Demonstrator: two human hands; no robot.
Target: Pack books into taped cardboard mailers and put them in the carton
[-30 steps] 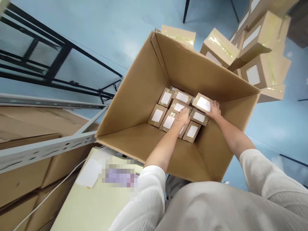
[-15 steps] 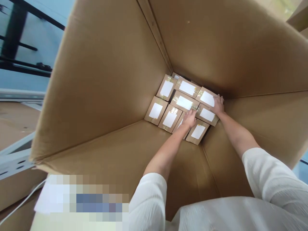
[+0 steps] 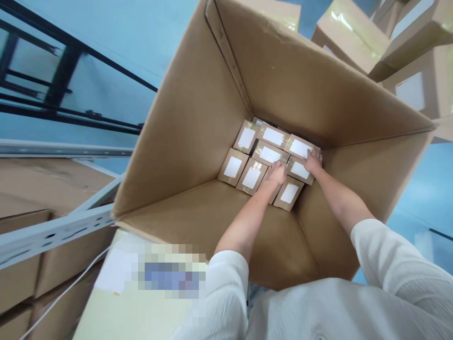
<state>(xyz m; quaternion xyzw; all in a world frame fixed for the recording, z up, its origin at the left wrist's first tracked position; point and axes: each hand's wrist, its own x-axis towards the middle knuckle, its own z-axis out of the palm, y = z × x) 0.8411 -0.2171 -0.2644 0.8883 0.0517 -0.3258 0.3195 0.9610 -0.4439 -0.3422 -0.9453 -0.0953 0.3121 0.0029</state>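
Note:
Several small brown cardboard boxes with white labels are packed at the bottom of a large deep carton. My left hand rests on the boxes, its fingers at the lower right corner of the middle labelled box and its palm over a box in the front row. My right hand lies with fingers apart at the right end of the upper right box, above the labelled box below it. Neither hand lifts anything. The fingertips' undersides are hidden.
High carton walls surround both arms. Taped cardboard boxes stand beyond the far wall. At left are a white perforated metal rail, stacked cartons and a black metal frame. A pale surface with a paper lies front left.
The view has drawn back, showing more of the carton's rim and the boxes outside. My right hand has shifted slightly inward along the box end; my left hand stays nearly in place.

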